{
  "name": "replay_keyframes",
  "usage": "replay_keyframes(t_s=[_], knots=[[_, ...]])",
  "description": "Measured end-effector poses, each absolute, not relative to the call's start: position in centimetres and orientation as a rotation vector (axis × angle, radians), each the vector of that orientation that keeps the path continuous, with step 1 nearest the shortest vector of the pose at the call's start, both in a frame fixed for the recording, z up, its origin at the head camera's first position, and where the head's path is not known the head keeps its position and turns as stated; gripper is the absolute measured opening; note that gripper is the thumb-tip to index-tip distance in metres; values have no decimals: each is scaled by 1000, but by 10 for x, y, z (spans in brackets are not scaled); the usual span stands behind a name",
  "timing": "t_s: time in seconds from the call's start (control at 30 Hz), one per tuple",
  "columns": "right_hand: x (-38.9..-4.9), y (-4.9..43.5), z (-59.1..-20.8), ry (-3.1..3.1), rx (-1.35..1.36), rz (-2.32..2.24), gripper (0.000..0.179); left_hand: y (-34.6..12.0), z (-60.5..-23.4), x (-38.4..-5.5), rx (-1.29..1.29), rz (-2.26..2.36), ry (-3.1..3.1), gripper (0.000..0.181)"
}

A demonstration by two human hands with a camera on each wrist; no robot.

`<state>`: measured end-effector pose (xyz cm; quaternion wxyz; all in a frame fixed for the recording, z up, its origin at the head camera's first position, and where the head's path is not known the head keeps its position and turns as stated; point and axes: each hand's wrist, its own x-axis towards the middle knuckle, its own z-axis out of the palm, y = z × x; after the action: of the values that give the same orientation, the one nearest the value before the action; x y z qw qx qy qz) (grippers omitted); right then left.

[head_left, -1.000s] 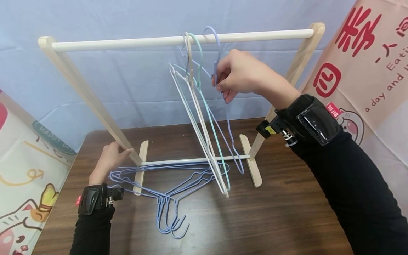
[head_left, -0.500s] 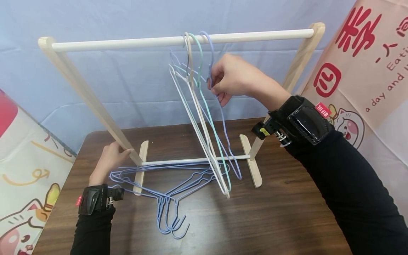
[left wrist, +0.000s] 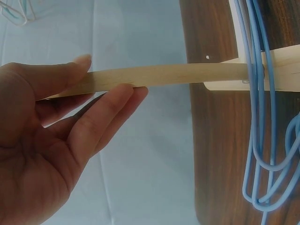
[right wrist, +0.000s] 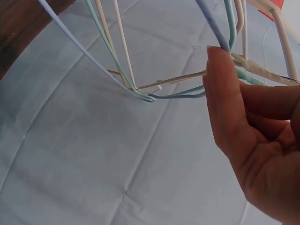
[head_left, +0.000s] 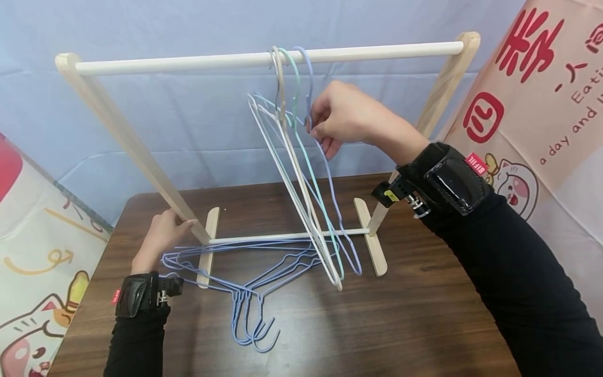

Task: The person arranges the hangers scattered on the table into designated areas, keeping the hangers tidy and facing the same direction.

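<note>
Pale blue cloth (head_left: 188,21) hangs behind. The right hand (head_left: 346,112) pinches a purple hanger (head_left: 311,73) hooked over the white rail (head_left: 377,54); the left hand (head_left: 164,233) grips a wooden post (left wrist: 164,75). Seating the hanger seems the step; the next move likely calls for release.

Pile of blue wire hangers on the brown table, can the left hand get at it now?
Probably yes: the pile of blue wire hangers has its nearest end close by, apparently unblocked, but the left hand pinches the pale wooden rack post and would likely have to let go first.
</note>
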<state>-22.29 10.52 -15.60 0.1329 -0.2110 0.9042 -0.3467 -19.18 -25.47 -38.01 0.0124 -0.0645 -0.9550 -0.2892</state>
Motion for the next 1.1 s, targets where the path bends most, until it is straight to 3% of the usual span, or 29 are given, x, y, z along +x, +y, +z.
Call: replay_keyframes(t_s=[0.6,1.1], knots=[[-218,112,-157,2613,-603,-958,13,-255,-381,-192,-211,-864,-2974,29],[-221,125,-205,2589,-622,-830,8,-256,-383,-193,-210,-873,-2970,29]])
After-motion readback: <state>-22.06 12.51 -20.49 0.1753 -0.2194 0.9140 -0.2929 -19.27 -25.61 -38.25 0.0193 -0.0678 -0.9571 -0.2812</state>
